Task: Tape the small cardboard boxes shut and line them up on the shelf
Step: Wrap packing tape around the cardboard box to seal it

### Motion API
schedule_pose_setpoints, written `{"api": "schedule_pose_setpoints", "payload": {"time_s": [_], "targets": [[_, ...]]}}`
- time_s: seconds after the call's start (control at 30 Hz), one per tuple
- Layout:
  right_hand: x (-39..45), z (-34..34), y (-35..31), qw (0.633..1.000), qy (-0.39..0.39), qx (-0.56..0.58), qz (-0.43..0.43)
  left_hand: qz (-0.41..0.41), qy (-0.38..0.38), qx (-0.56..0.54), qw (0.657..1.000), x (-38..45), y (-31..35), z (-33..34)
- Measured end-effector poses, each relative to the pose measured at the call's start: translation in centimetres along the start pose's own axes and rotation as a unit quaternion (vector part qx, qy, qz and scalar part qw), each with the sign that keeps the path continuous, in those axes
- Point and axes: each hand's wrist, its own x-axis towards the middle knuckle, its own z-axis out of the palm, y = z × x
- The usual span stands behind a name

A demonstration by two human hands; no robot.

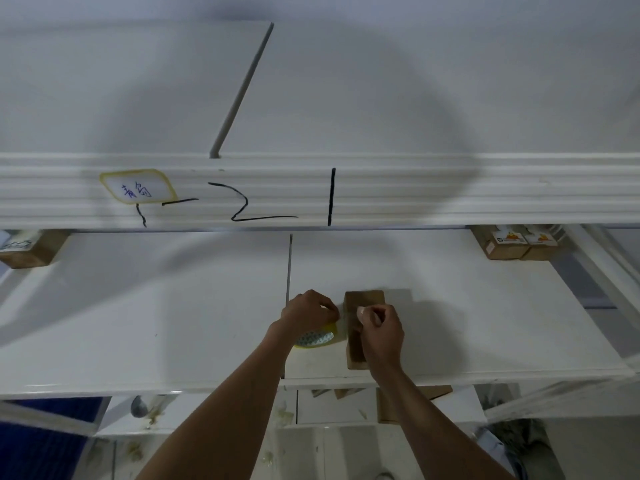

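Spanning the view is a white shelf board (173,306) split by a thin seam, beneath an upper white shelf whose ribbed front edge (381,192) bears one yellow-bordered label (138,186) and black marker strokes. One small brown cardboard box (360,327) lies near the front edge, the right hand (379,332) pinching at its top, while the left hand (310,315) grips one yellow-rimmed roll of tape (317,338) just beside it. Two brown labelled boxes (512,244) sit far right and one brown box (31,249) far left.
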Motion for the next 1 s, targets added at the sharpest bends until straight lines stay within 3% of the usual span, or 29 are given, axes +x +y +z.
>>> {"api": "schedule_pose_setpoints", "payload": {"time_s": [0.3,0.43,0.5,0.63,0.73,1.0], "targets": [[0.2,0.0,0.0,1.000,-0.008,-0.012,0.022,-0.055,0.057,-0.118,0.990,-1.6,-2.0,-0.3],[1.3,-0.6,-1.0,0.987,-0.007,0.091,0.134,-0.087,0.076,-0.301,0.947,-3.4,-2.8,-0.6],[2.4,-1.9,-1.9,0.976,0.041,0.146,0.155,-0.090,0.088,-0.352,0.928,-4.3,-2.5,-0.3],[4.4,-5.8,-1.2,0.990,0.108,0.001,0.089,-0.076,0.112,-0.427,0.894,-5.7,-1.7,0.4],[4.9,-7.7,1.2,0.985,0.060,-0.141,0.082,-0.075,0.127,-0.462,0.874,-6.3,-1.3,0.8],[5.5,-8.1,4.0,0.956,0.002,-0.289,0.041,-0.086,0.137,-0.474,0.866,-7.3,-0.1,1.6]]}}
